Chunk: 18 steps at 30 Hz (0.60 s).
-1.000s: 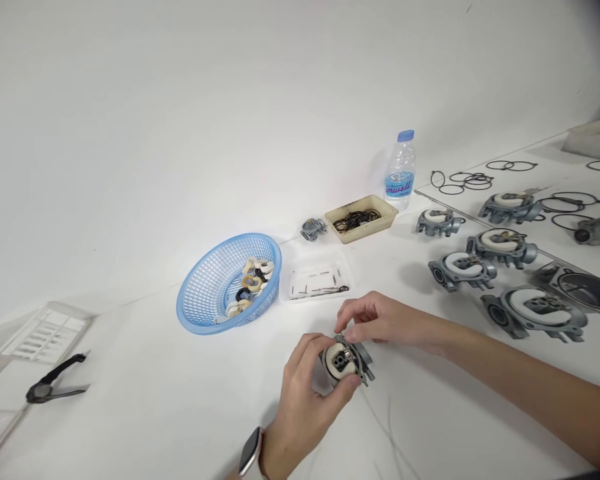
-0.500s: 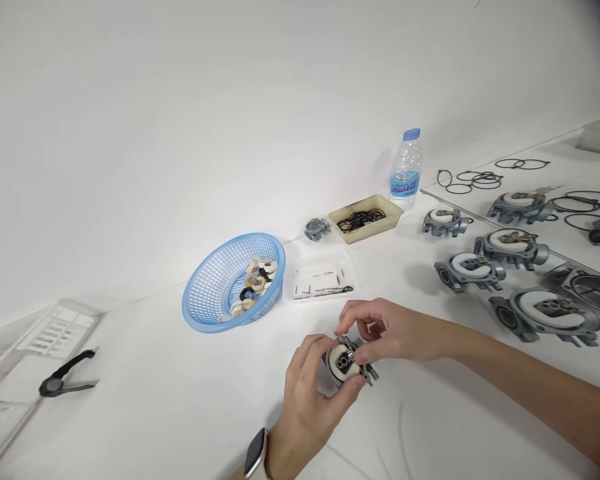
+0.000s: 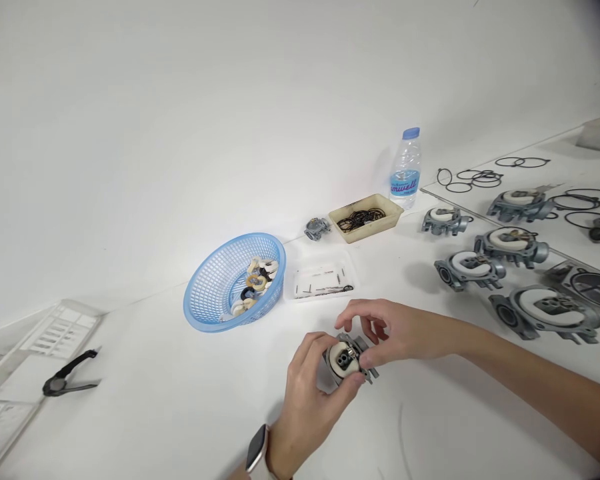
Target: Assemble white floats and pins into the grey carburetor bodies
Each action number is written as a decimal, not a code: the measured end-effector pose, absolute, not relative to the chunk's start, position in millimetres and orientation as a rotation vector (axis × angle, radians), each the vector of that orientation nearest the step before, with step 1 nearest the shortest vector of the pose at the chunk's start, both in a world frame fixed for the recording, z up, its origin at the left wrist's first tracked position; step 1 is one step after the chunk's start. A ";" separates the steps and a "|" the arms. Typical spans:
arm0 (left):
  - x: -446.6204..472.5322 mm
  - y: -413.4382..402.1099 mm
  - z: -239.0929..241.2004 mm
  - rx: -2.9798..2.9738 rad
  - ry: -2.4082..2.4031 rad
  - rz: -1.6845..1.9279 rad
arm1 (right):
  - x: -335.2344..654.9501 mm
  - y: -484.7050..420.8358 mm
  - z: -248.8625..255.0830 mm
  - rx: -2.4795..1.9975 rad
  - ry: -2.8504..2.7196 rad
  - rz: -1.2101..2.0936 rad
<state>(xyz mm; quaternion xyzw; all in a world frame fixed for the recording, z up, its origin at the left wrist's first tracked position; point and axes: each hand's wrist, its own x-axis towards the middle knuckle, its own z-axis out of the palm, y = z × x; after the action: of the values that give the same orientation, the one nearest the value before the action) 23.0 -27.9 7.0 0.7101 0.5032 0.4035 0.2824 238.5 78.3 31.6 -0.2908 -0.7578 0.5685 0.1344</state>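
Observation:
My left hand (image 3: 307,393) is wrapped around a small grey metal carburetor body (image 3: 349,361) with a round cream float on its top face, held just above the white table (image 3: 180,413). My right hand (image 3: 387,328) comes in from the right and pinches at the upper right edge of that same part with thumb and fingertips. What the fingertips hold there is too small to make out. A watch sits on my left wrist.
A blue basket (image 3: 210,293) of cream and black rings, a clear tray (image 3: 321,280) of pins, a tan tray (image 3: 365,217) of black O-rings and a water bottle (image 3: 406,170) stand behind. Several carburetor bodies (image 3: 470,268) and loose O-rings (image 3: 473,179) lie right. Black pliers (image 3: 65,377) lie far left.
My right fingers have shifted from the part's top down to its upper right edge. My left hand keeps its grip, and the view has drifted slightly.

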 end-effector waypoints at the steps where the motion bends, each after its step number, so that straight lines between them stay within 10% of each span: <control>1: 22.8 -27.8 7.0 1.903 1.340 1.086 | 238.8 78.3 32.2 -0.849 -2.209 1.646; 18: 23.7 -26.0 5.8 1.880 1.343 1.103 | 238.2 78.9 35.3 -0.803 -2.244 1.610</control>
<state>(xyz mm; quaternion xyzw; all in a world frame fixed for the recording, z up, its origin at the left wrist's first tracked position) 23.7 -26.0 5.8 0.7035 0.5027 0.4126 0.2866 238.2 78.9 35.3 -0.2766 -0.7734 0.5548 0.1323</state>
